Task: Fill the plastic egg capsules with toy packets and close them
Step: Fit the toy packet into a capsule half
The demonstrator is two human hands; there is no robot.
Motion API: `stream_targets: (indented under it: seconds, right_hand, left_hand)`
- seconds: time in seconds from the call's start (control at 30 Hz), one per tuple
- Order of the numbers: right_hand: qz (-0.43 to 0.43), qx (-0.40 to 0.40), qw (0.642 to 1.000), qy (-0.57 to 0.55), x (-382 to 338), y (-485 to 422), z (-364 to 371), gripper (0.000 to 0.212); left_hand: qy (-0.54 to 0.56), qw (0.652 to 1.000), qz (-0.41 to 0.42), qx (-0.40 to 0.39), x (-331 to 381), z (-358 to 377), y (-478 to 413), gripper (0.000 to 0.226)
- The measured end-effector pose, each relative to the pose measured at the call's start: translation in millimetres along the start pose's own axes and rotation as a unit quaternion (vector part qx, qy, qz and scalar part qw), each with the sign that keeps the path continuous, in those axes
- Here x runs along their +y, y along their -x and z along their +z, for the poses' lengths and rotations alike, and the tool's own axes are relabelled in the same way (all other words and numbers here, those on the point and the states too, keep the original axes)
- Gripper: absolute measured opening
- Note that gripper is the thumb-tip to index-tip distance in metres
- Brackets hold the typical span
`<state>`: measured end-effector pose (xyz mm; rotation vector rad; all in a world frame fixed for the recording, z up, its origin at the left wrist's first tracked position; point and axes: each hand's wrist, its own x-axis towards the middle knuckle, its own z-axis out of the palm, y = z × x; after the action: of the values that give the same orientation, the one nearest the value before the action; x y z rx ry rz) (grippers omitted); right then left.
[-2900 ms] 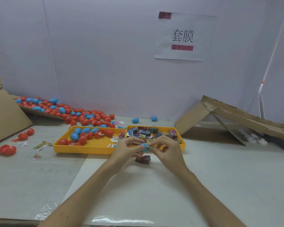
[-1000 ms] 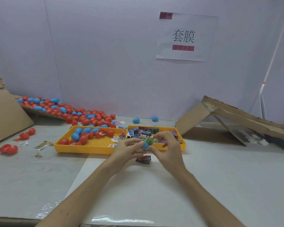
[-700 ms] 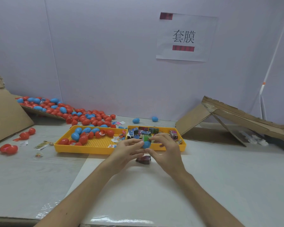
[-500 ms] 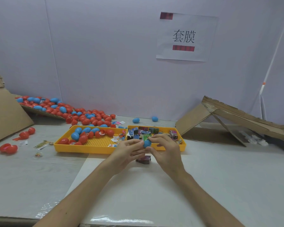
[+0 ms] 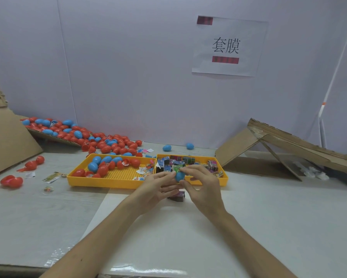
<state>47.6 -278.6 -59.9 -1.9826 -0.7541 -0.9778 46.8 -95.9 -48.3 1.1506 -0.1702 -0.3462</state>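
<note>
two yellow trays [image 5: 100,182] [image 5: 224,178], one paper sign [image 5: 228,47], two stray blue eggs [image 5: 166,147] [image 5: 190,145] by the wall, one held egg [image 5: 179,176], two hands [image 5: 158,189] [image 5: 203,190], red eggs [image 5: 108,144] too many to count.

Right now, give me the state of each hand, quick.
Left hand: closed, fingers pinching the blue egg capsule.
Right hand: closed, fingers gripping the same capsule from the other side.
</note>
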Motion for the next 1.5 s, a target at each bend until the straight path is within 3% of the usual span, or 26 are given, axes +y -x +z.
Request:
stream_targets:
  seconds: [0.13,0.37,0.7,0.87,1.07,1.37,1.5]
  right_hand:
    - [0.044,0.005,0.998,-0.036,-2.2,-0.5,1.1,0.055]
    - [0.024,0.018,1.000,-0.001,-0.4,1.3,1.4,0.037]
    - [-0.005,0.016,1.000,0.017,2.4,2.1,1.5,0.037]
    - [0.007,-0.001,1.000,-0.028,-3.0,1.0,2.2,0.046]
    - [-0.011,-0.018,1.000,0.004,-0.7,0.3,0.6,0.043]
    - [0.009,0.003,1.000,-0.020,2.9,0.6,-0.6,0.041]
    - [0.072,0.006,0.996,-0.056,-1.4,-0.2,0.8,0.056]
  left_hand:
    - [0.027,1.000,-0.007,-0.006,1.3,-1.1,0.3,0.047]
    - [0.043,0.999,-0.015,-0.023,2.4,-1.0,2.5,0.024]
    - [0.038,0.998,-0.022,-0.036,2.6,-0.1,4.2,0.026]
    - [0.046,0.998,-0.024,-0.027,2.7,1.1,3.7,0.042]
    - [0.016,0.999,-0.023,-0.034,0.6,1.0,4.1,0.034]
    - [-0.017,0.998,-0.034,-0.043,-0.2,0.8,3.8,0.037]
    - [0.003,0.998,-0.033,-0.050,1.0,1.6,4.5,0.042]
